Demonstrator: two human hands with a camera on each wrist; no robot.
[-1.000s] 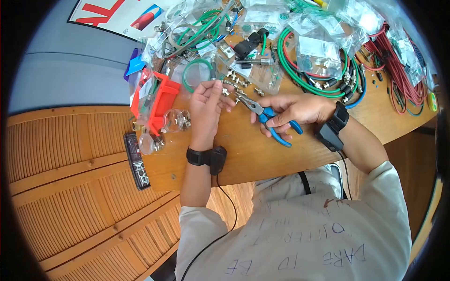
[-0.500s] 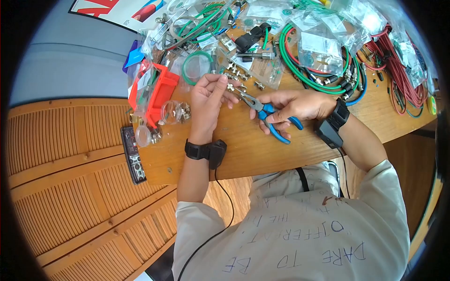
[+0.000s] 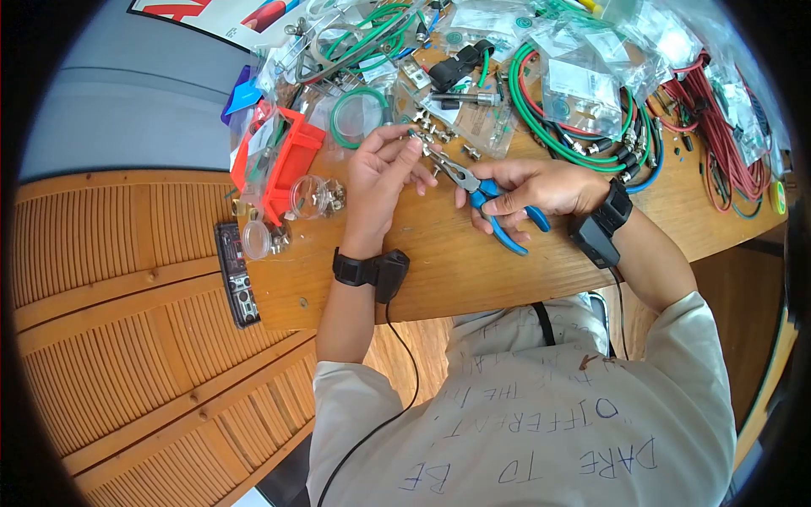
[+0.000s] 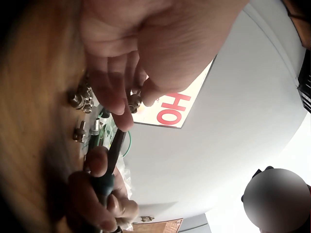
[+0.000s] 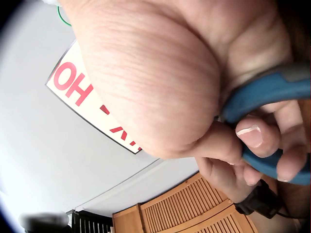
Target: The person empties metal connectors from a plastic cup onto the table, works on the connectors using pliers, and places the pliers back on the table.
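In the head view my left hand [image 3: 382,179] pinches a small metal connector [image 3: 426,149] between thumb and fingers; the left wrist view shows the connector [image 4: 134,101] at the thumb tip. My right hand [image 3: 541,191] grips blue-handled pliers [image 3: 490,201], whose metal nose points at the connector, close to the left fingertips. Whether the nose bites on the connector cannot be told. The right wrist view shows fingers curled round the blue handles [image 5: 262,92]. Several loose connectors [image 3: 439,131] lie on the table just beyond the hands.
A red bin [image 3: 296,156] and a clear jar [image 3: 309,196] with metal parts stand left of the left hand. Behind lie coiled green cables [image 3: 525,110], plastic bags [image 3: 583,95] and a black strap [image 3: 460,66]. A bundle of red cable [image 3: 718,127] lies at the right.
The camera view has shifted slightly. Both hands stay close together, with the pliers' nose still by the left fingertips; the pliers' handles have moved slightly in the right hand.
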